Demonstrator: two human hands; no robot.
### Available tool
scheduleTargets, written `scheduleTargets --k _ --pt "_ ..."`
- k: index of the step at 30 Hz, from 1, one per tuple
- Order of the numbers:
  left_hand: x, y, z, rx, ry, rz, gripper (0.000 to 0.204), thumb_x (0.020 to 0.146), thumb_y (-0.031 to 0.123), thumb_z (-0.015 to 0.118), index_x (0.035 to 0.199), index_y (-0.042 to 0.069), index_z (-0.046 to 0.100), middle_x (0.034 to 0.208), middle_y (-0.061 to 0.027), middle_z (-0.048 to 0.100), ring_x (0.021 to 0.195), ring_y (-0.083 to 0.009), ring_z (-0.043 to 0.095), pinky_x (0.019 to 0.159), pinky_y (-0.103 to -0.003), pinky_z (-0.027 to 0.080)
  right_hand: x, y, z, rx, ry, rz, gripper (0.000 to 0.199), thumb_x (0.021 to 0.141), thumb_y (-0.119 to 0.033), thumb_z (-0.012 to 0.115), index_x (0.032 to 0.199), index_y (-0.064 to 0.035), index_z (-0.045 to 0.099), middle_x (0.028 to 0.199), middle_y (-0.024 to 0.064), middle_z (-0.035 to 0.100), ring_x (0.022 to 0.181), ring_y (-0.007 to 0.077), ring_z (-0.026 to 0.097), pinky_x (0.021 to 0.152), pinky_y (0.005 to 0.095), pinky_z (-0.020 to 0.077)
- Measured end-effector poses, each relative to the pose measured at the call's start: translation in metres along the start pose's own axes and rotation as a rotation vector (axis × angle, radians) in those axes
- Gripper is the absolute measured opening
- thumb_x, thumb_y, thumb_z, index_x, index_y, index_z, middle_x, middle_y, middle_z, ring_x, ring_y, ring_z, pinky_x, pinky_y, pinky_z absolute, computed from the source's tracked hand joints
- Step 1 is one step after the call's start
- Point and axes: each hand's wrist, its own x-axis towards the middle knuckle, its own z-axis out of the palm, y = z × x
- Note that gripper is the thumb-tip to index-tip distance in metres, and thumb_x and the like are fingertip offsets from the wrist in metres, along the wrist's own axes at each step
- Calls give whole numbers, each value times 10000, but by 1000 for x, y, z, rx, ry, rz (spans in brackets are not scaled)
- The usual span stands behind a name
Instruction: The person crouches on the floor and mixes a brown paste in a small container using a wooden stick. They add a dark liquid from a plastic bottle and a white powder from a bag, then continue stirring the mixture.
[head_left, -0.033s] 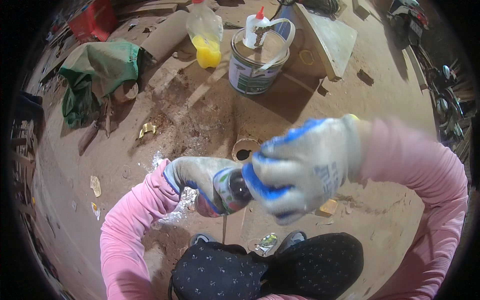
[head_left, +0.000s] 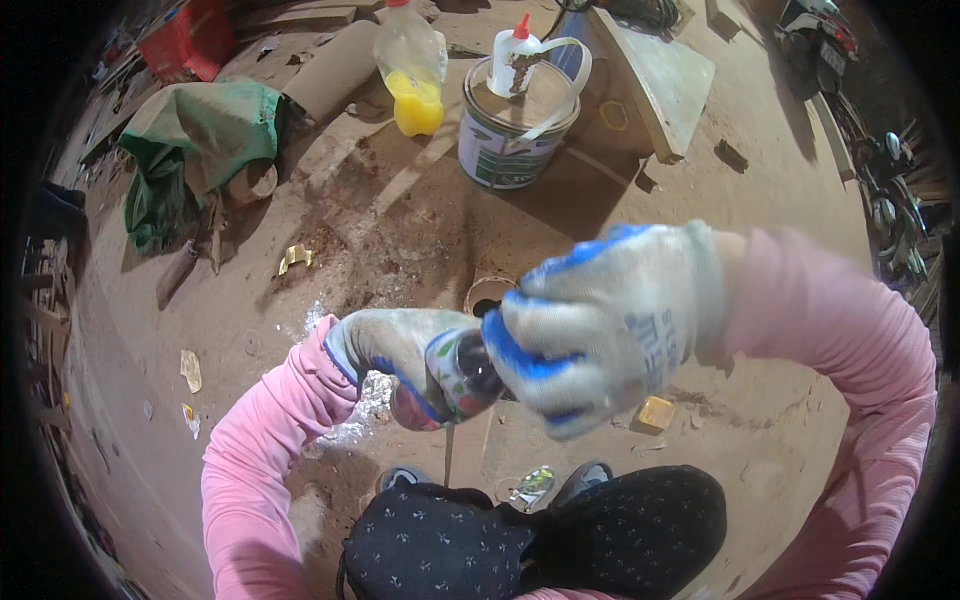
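Note:
A small bottle with a printed white, green and red label and a dark, glossy shoulder lies tilted between my hands. My left hand, in a white and blue work glove, is wrapped round its labelled body. Over its top end, my right hand is closed, in a matching glove. The right fingers hide the bottle's neck and whatever caps it. Just beyond the hands stands a round, open-topped brown container, partly covered by the right glove.
Further off are a paint bucket with a red-tipped white squeeze bottle on top and a plastic bottle of yellow liquid. Green cloth lies at left. A yellow block sits on the dusty floor to the right.
My right hand has shifted slightly up and turned a little at the bottle's top. The left hand and bottle have risen very slightly.

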Motion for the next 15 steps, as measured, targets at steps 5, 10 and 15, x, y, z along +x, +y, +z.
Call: scheduleTargets --k 5,10,15 --pt "-11 22 0 116 385 173 704 638 50 886 1283 71 604 1136 -34 672 1052 -150 630 981 -335 524 2 26 -11 63 -80 199 211 807 -143 757 981 -113 643 933 97 661 799 232 688 631 386 579" --pt "-16 36 1 567 849 253 548 692 97 865 1180 68 617 1063 -48 663 979 -155 641 888 -348 526 13 32 -11 796 -63 1365 296 879 -284 766 963 -26 647 773 154 673 719 252 683 662 398 557" --pt "-18 42 -7 766 970 333 510 720 127 884 1145 49 613 1038 -98 659 945 -220 667 868 -367 529 5 46 -16 425 -231 1201 432 873 -408 771 1073 -36 676 877 103 677 804 229 690 690 375 583"
